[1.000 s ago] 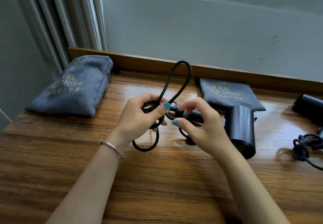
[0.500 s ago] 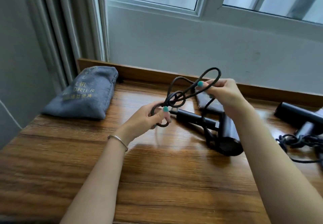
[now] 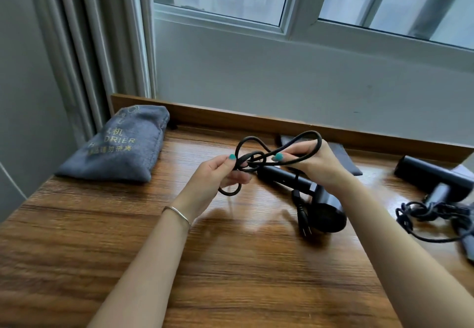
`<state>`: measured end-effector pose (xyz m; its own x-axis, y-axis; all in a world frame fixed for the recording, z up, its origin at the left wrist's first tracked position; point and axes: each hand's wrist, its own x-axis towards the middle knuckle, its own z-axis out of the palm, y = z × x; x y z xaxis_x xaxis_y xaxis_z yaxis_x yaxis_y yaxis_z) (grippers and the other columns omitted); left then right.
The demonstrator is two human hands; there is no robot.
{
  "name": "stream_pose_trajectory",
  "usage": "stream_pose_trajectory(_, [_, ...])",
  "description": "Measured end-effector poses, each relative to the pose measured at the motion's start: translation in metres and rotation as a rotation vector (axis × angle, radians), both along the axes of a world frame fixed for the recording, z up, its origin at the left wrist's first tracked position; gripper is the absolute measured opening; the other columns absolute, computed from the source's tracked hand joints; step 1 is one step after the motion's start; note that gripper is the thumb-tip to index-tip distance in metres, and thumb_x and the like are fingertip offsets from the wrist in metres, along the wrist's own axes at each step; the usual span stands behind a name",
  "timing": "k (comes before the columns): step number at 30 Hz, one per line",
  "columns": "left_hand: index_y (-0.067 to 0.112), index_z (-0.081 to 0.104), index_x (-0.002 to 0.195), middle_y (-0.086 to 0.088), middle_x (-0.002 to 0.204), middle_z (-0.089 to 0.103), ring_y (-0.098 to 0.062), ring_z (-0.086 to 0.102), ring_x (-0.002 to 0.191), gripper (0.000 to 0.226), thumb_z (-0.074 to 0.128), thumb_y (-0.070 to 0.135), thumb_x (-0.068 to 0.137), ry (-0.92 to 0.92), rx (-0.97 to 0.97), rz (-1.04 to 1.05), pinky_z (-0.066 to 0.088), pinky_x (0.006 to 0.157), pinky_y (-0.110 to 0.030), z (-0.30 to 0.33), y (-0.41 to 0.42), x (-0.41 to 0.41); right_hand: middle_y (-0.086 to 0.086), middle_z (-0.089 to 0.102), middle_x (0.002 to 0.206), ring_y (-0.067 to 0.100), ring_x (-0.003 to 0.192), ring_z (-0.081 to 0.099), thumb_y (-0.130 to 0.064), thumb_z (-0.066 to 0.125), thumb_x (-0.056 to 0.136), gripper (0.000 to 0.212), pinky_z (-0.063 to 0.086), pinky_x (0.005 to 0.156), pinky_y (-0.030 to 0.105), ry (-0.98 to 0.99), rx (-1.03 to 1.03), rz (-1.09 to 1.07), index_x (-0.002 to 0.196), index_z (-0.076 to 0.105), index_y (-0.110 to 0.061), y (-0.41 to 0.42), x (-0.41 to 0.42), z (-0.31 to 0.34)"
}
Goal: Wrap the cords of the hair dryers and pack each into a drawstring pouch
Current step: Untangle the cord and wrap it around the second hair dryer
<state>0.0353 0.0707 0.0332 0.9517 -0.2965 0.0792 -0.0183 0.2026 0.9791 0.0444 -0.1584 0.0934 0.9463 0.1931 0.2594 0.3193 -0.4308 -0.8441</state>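
Left hand (image 3: 218, 174) and right hand (image 3: 311, 159) each pinch looped black rubber cord (image 3: 256, 159) above black plastic hair dryer (image 3: 318, 204).

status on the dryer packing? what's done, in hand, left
Done, apparently: the stuffed pouch at far left looks packed. In hand: left hand and right hand are looping the cord of the middle dryer; a flat pouch lies behind it. Left: the right-hand dryer, its cord bunched loosely.

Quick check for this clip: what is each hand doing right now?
Left hand: grips loops of the black cord of the hair dryer.
Right hand: pinches a long loop of the same cord.
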Motion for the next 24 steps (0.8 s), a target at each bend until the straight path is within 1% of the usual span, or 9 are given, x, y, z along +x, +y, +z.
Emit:
stream_pose_trajectory(4, [0.012,0.066,0.096,-0.002,0.075,0.07,-0.007,0.051,0.048,0.017,0.055,0.025,0.094,-0.079,0.176,-0.04,0.044,0.058,-0.017,0.002,0.012,0.003,0.023,0.064,0.084,0.032,0.083,0.053,-0.034,0.075,0.075,0.023,0.04,0.081,0.034,0.293,0.196,0.119,0.079,0.079,-0.012,-0.016,0.009,0.002])
stream_pose_trajectory(6, [0.011,0.068,0.091,0.002,0.068,0.07,-0.003,0.052,0.044,0.012,0.057,0.013,0.097,-0.141,0.336,0.04,0.043,0.055,-0.017,0.002,0.016,0.005,0.017,0.053,0.078,0.027,0.072,0.044,-0.037,0.074,0.074,0.03,0.034,0.07,0.029,0.445,0.256,0.141,0.076,0.077,-0.007,-0.022,0.014,0.005])
stream_pose_trajectory(8, [0.011,0.07,0.089,0.005,0.06,0.069,-0.011,0.061,0.049,0.013,0.059,0.007,0.095,-0.179,0.478,0.135,0.048,0.059,-0.018,-0.001,0.015,0.007,0.008,0.049,0.064,0.019,0.061,0.04,-0.048,0.066,0.08,0.038,0.029,0.063,0.03,0.491,0.107,0.081,0.068,0.076,-0.013,-0.022,0.016,0.008])
stream_pose_trajectory(11, [0.011,0.072,0.095,0.003,0.061,0.069,-0.014,0.07,0.058,0.011,0.063,0.007,0.093,-0.193,0.558,0.247,0.052,0.06,-0.013,-0.002,0.009,0.004,-0.005,0.052,0.052,0.012,0.056,0.043,-0.045,0.071,0.083,0.037,0.033,0.062,0.028,0.307,-0.202,-0.037,0.053,0.069,-0.022,-0.013,0.013,0.012])
stream_pose_trajectory(14, [0.016,0.071,0.088,0.001,0.064,0.07,-0.007,0.07,0.056,0.011,0.063,0.009,0.092,-0.248,0.573,0.375,0.053,0.056,-0.012,0.001,0.003,-0.002,-0.004,0.064,0.056,0.003,0.052,0.051,-0.027,0.084,0.072,0.015,0.04,0.054,0.019,0.065,-0.221,-0.146,0.065,0.073,-0.019,0.001,0.002,0.009])
stream_pose_trajectory(16, [0.02,0.069,0.082,0.004,0.064,0.068,0.002,0.067,0.053,0.016,0.062,0.009,0.092,-0.316,0.6,0.475,0.049,0.053,-0.007,0.002,0.001,-0.004,0.0,0.067,0.06,0.004,0.052,0.051,-0.032,0.082,0.074,0.016,0.038,0.051,0.019,-0.087,-0.229,-0.166,0.071,0.074,-0.018,0.011,-0.008,0.0])
stream_pose_trajectory(18, [0.016,0.073,0.088,0.01,0.064,0.067,0.009,0.065,0.057,0.014,0.062,0.009,0.092,-0.346,0.557,0.59,0.045,0.057,-0.003,0.0,0.001,-0.002,-0.001,0.067,0.062,0.003,0.054,0.052,-0.034,0.075,0.082,0.019,0.038,0.053,0.021,-0.166,-0.193,-0.149,0.074,0.076,-0.016,0.021,-0.02,-0.006])
stream_pose_trajectory(20, [0.01,0.074,0.103,0.011,0.073,0.07,0.004,0.07,0.068,0.015,0.062,0.009,0.093,-0.326,0.424,0.659,0.048,0.066,-0.005,-0.001,0.0,0.001,0.001,0.067,0.062,0.002,0.054,0.05,-0.032,0.071,0.086,0.024,0.037,0.053,0.023,-0.157,-0.171,-0.111,0.073,0.075,-0.012,0.03,-0.032,-0.012])
stream_pose_trajectory(24, [0.012,0.071,0.108,-0.004,0.1,0.075,-0.017,0.073,0.089,0.02,0.056,0.005,0.096,-0.079,-0.147,0.528,0.056,0.08,-0.022,0.004,0.0,0.004,-0.007,0.067,0.061,0.003,0.054,0.055,-0.038,0.072,0.082,0.022,0.046,0.055,0.029,-0.058,-0.35,-0.067,0.07,0.075,-0.02,0.052,-0.045,-0.033])
